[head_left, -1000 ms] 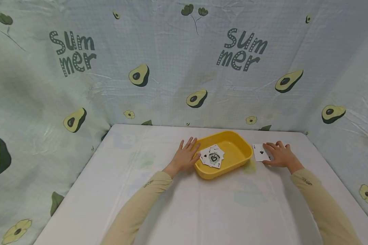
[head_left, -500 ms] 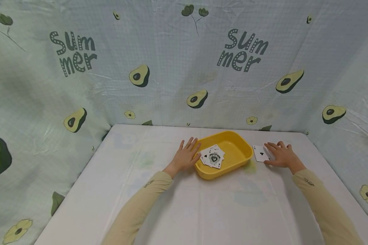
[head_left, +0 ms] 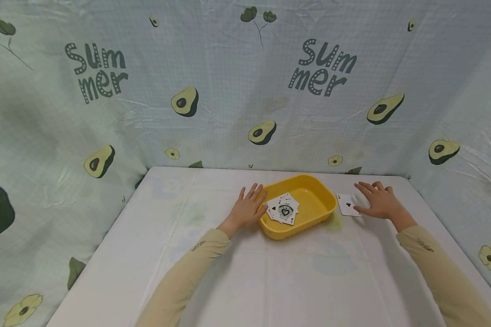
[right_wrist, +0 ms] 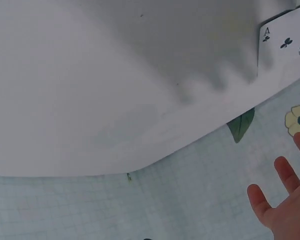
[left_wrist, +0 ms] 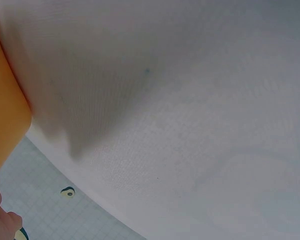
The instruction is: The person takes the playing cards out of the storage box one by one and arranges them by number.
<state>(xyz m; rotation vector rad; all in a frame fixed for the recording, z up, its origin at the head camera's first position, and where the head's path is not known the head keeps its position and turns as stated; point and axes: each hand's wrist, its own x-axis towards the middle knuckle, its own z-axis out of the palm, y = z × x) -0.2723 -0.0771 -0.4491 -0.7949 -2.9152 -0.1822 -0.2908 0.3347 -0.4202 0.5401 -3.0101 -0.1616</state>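
You can't read most of the playing cards heaped in the yellow tray: they overlap, and the print is too small from the head view. Your right hand covers the near right corner of the ace of clubs, and the right wrist view cuts that card at its edge. Your left hand shows in the left wrist view only as a fingertip at the bottom corner, and the tray there as a strip.
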